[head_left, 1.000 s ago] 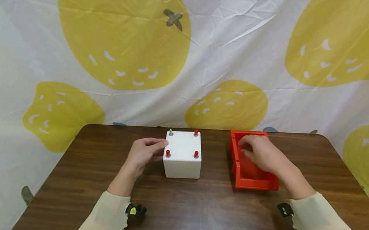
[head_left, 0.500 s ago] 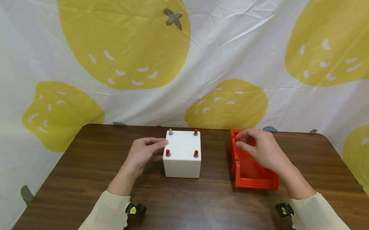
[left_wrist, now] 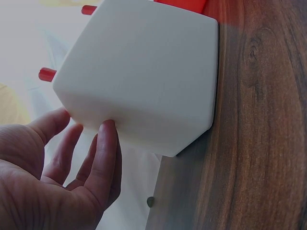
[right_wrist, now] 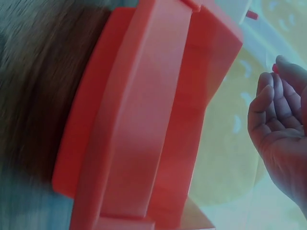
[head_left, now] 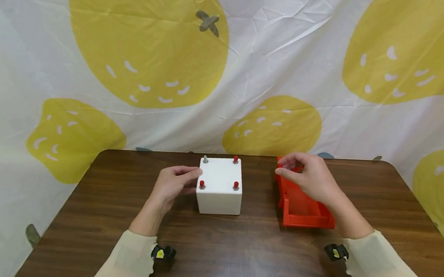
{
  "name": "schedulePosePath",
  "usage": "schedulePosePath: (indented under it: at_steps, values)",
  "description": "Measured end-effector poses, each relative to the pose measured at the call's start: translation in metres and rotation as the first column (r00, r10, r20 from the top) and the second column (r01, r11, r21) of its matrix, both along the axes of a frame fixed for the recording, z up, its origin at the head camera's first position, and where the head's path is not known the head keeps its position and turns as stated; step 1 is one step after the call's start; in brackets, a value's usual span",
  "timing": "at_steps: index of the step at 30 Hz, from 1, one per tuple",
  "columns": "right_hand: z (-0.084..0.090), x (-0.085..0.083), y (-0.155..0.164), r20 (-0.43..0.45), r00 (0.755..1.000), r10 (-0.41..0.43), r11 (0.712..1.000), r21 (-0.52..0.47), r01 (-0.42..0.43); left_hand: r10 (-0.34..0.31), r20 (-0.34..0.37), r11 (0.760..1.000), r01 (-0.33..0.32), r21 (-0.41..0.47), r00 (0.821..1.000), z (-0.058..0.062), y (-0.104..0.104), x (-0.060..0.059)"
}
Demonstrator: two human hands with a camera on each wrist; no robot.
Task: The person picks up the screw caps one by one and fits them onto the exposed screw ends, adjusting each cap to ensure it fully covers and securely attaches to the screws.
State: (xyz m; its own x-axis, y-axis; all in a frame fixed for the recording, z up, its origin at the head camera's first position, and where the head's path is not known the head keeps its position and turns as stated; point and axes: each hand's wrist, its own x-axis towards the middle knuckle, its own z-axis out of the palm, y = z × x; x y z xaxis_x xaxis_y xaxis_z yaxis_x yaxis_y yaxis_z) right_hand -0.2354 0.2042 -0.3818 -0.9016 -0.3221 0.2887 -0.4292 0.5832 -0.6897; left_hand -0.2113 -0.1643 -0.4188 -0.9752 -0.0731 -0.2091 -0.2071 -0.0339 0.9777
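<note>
A white block (head_left: 221,178) stands on the table with a metal bolt at each top corner. Red caps sit on three of the bolts; the back-left bolt (head_left: 205,159) is bare silver. My left hand (head_left: 173,185) holds the block by its left side, thumb at the top edge and fingertips on the side face (left_wrist: 124,129). Over the left rim of a red bin (head_left: 306,220), my right hand (head_left: 310,176) is raised. Between its thumb and index finger it pinches a small red cap (right_wrist: 275,68), mostly covered by the fingertips.
The red bin stands right of the block on the brown wooden table (head_left: 247,252), with a gap of bare wood between them. Behind the table hangs a white curtain (head_left: 252,70) with yellow fruit prints.
My right hand has risen out of the red bin and shifted left, carrying the small red cap to the bin's left rim. The left hand and the block have stayed put.
</note>
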Motion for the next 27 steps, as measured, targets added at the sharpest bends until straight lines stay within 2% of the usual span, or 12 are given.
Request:
schedulePosePath:
  at_steps: [12,27]
  values:
    - [0.009,-0.002,-0.023,-0.010,1.000,0.030,0.998,-0.058,-0.030,-0.004,-0.005,1.000,0.003,-0.015,1.000,-0.002,0.000,-0.001]
    - [0.025,-0.014,-0.062,-0.029,0.997,0.074,0.996,-0.046,-0.076,0.004,-0.003,1.000,-0.004,-0.024,1.000,-0.003,0.000,-0.001]
